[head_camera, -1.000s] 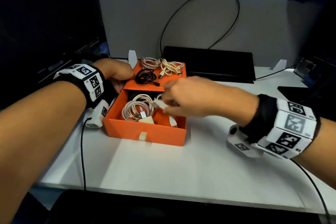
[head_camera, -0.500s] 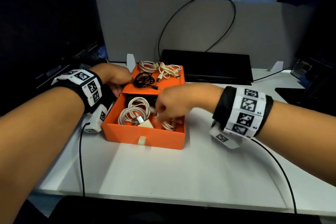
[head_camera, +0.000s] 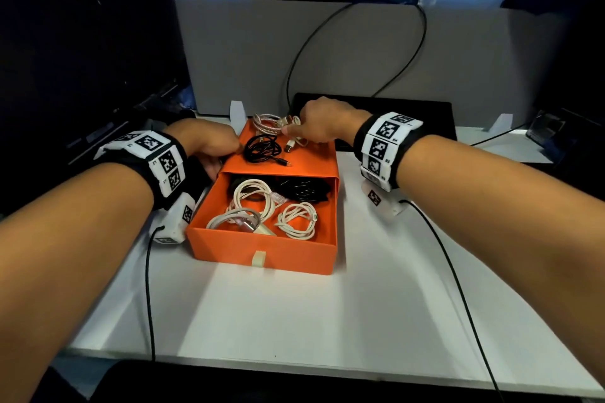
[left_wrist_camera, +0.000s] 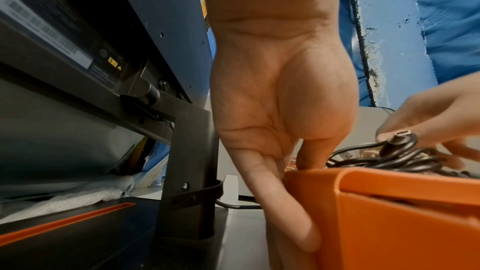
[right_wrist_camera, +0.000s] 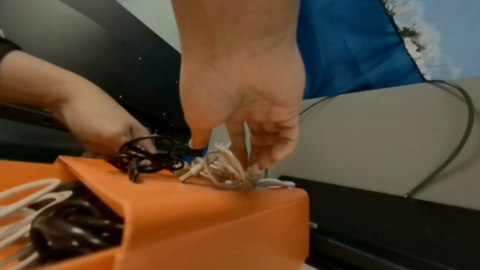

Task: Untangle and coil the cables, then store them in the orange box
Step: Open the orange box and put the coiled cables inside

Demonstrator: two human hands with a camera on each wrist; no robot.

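Two hands on it: left hand [head_camera: 209, 144] grips the orange box [head_camera: 262, 253] by its left side, mid-counter [head_camera: 294, 314]. Right hand [head_camera: 322, 123], fingers [right_wrist_camera: 262, 151] curled, pinches the white cable [head_camera: 294, 141] on the box's top. Probably it'll drag the pink cable [head_camera: 266, 124] or black cable [head_camera: 262, 149] along, since they're touching. Drawer holds roughly four coils.

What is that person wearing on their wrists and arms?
Both forearms are bare, with no sleeves. Each wrist carries a black band faced with white square tiles printed with black pixel-like marker patterns. Under each wrist hangs a small white box, also marked, with a thin black cable trailing back towards the person. The left hand and right hand are ungloved.
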